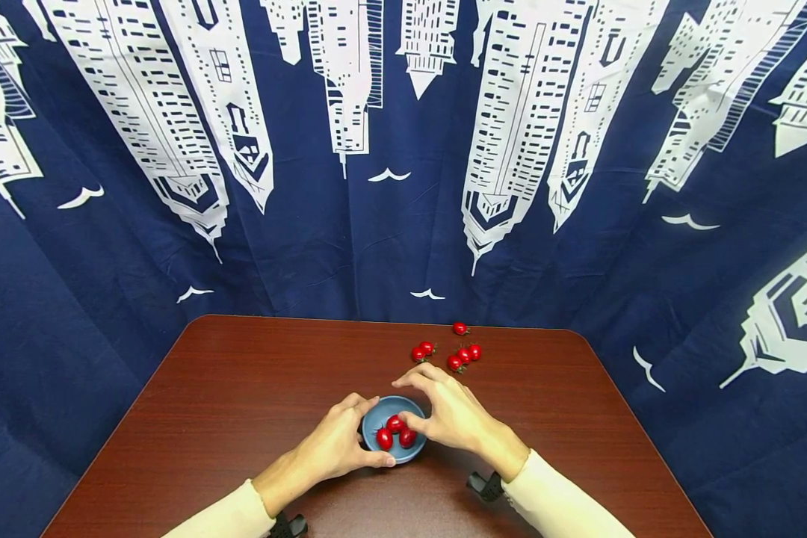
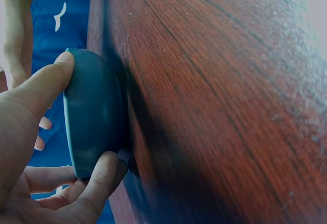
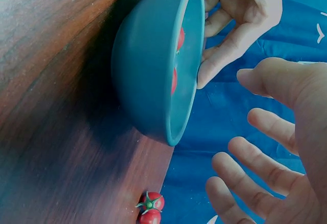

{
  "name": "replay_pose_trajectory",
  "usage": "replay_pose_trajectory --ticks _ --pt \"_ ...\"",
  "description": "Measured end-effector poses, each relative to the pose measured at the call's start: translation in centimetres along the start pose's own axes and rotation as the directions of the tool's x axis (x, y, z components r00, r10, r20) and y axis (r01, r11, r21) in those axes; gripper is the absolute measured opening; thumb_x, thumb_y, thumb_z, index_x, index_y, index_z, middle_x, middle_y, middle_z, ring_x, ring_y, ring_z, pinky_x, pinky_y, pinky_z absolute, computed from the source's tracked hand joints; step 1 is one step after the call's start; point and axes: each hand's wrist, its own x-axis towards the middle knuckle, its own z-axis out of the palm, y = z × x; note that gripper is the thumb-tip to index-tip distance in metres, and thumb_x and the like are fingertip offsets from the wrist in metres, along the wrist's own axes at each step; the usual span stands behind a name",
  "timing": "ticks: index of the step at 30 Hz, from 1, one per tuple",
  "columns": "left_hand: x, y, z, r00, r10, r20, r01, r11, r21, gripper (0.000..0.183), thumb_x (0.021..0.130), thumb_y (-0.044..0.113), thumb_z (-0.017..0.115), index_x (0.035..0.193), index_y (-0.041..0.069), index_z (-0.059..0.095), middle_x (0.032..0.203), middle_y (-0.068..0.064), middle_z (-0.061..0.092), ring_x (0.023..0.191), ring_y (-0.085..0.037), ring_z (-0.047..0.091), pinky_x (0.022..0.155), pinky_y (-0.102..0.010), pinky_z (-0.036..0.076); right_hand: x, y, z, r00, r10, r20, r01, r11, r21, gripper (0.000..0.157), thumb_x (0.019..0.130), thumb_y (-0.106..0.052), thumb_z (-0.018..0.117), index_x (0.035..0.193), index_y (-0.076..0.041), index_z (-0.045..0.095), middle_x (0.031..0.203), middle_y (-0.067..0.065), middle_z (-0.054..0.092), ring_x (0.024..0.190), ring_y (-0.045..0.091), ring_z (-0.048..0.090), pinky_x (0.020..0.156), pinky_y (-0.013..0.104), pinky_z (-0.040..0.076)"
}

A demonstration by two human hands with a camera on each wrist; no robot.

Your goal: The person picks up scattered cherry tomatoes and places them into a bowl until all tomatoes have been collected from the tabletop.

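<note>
Head view: smooth, round blue bowl [image 1: 394,403] grasped by left hand [image 1: 336,441], glossy oval red tomatoes [image 1: 385,438] inside; right hand [image 1: 452,412] released, loosely spread; reddish wood-grained bench [image 1: 242,388] beneath.

Curtained-off tabletop recording spot, type of room hidden, navy-blue cloth backdrop [image 1: 356,246] printed with upside-down white skyscrapers [image 1: 511,112] on three sides, reddish-brown wood-grain table [image 1: 276,366] with rounded corners, black wrist-worn cameras [image 1: 487,487]

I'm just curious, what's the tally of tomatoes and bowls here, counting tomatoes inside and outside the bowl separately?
Red tomatoes inside: 3 visible
Red tomatoes on the table: 6
Blue bowl: 1
Total: 10
</note>
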Motion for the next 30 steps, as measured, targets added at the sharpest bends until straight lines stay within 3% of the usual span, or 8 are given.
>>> replay_pose_trajectory --ticks 10,20,30 --pt "0.1 0.0 -0.1 1.0 -0.003 -0.002 0.003 1.0 -0.009 0.106 0.077 0.046 0.111 0.155 -0.011 0.067 0.129 -0.013 0.071 0.107 -0.018 0.071 0.089 -0.022 0.066 -0.2 1.1 -0.1 0.999 0.017 -0.029 -0.017 1.0 0.013 0.046 0.097 -0.03 0.095 0.141 -0.029 0.08 0.14 -0.009 0.076 0.121 0.019 0.08 0.1 0.046 0.07" --pt "0.0 0.2 -0.2 1.0 -0.002 0.002 0.002 0.999 -0.042 0.107 0.077 0.042 0.112 0.155 -0.013 0.066 0.127 -0.014 0.072 0.107 -0.02 0.072 0.087 -0.021 0.067 -0.5 2.8 -0.9 0.995 0.088 -0.051 -0.086 0.996 0.035 0.043 0.1 -0.029 0.091 0.141 -0.031 0.08 0.136 -0.008 0.077 0.118 0.025 0.082 0.096 0.047 0.07" --pt "-0.2 0.1 0.0 1.0 -0.01 -0.001 0.01 1.0 -0.022 0.106 0.076 0.045 0.112 0.155 -0.009 0.068 0.124 -0.009 0.071 0.106 -0.018 0.07 0.09 -0.023 0.066 -0.7 5.6 -1.8 0.99 0.096 -0.107 -0.091 0.995 0.048 0.04 0.1 -0.019 0.089 0.139 -0.021 0.081 0.132 -0.002 0.079 0.113 0.028 0.08 0.097 0.042 0.068"
